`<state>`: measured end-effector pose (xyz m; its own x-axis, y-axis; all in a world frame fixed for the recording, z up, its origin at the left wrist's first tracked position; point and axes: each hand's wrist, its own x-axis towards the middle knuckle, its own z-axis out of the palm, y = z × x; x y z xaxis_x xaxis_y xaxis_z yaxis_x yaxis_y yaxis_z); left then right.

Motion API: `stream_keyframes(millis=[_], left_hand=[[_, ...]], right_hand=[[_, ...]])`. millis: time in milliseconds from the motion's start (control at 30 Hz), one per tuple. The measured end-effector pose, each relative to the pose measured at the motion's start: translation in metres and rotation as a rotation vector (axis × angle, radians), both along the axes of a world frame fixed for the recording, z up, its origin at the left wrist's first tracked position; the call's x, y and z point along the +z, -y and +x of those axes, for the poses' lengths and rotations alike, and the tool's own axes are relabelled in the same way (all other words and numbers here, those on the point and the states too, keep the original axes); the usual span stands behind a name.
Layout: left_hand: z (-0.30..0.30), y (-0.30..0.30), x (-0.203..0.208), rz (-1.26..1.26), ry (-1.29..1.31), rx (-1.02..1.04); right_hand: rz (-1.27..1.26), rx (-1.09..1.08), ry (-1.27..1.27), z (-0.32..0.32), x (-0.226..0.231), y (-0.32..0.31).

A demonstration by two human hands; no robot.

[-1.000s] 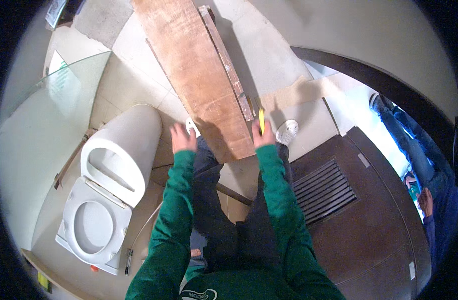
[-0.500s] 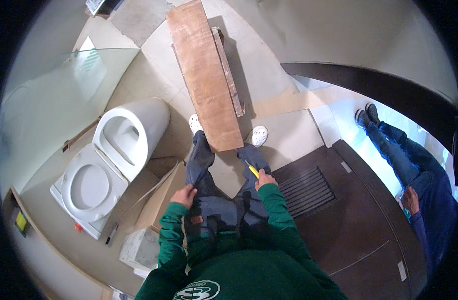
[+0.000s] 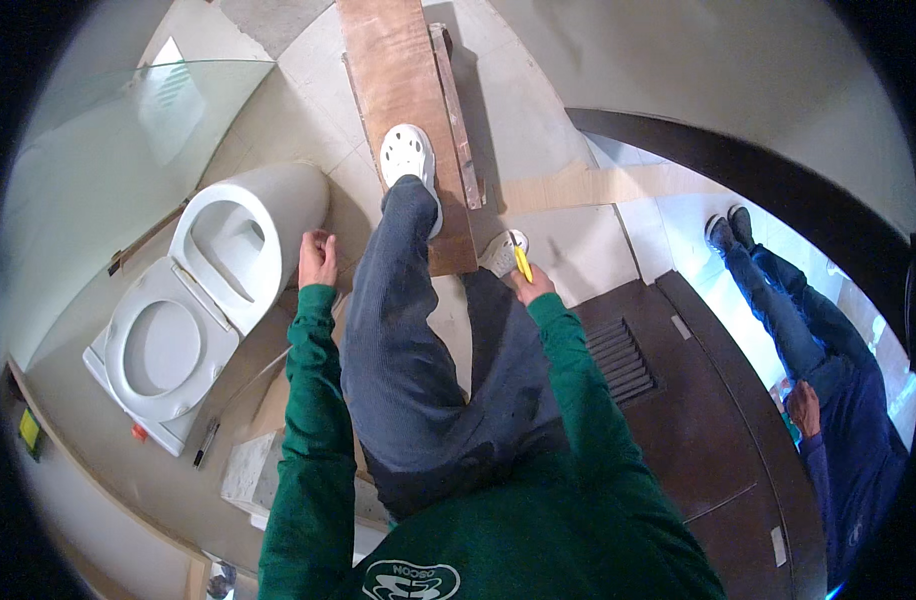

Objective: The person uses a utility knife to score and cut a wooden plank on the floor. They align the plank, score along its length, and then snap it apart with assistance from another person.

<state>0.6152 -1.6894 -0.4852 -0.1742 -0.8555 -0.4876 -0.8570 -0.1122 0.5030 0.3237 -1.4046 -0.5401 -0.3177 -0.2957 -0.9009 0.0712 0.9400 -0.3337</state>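
Observation:
My right hand (image 3: 531, 285) is closed around a yellow utility knife (image 3: 523, 262), whose dark tip points away from me, above the clog on the floor. My left hand (image 3: 318, 260) hangs in the air beside the toilet bowl, fingers curled and nothing seen in them. A long, narrow wooden bench (image 3: 388, 60) with a brown board top stands in front of me. One foot in a white clog (image 3: 408, 155) is on that board. The other white clog (image 3: 500, 252) is on the floor at the bench's right, partly covered by the trouser leg.
At the left stands a white toilet (image 3: 303, 200) with its lid raised, near a glass panel (image 3: 88, 190). A black marker-like item (image 3: 207, 443) lies by it. A dark cabinet (image 3: 678, 430) fills the right; beyond it is another person (image 3: 848, 410).
One foot has come up from the floor onto the bench board. My left hand has left my trousers and moved forward beside the toilet. My right hand has moved forward with the knife.

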Motion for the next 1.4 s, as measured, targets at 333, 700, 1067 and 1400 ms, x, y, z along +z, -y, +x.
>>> stream_keyframes(millis=[333, 700, 1067, 1400], left_hand=[[-0.147, 0.095, -0.129, -0.245, 0.337, -0.603], [-0.259, 0.126, -0.2, -0.236, 0.419, -0.75], [-0.257, 0.156, -0.225, -0.369, -0.085, -0.572], [-0.303, 0.169, -0.271, -0.854, 0.058, -0.274]], right_hand=[[-0.088, 0.009, -0.319, 0.008, -0.112, 0.137], [-0.169, -0.059, -0.381, 0.003, -0.141, 0.254], [-0.318, -0.285, -0.325, 0.014, -0.172, 0.259], [-0.33, -0.322, -0.347, 0.011, -0.171, 0.276]])
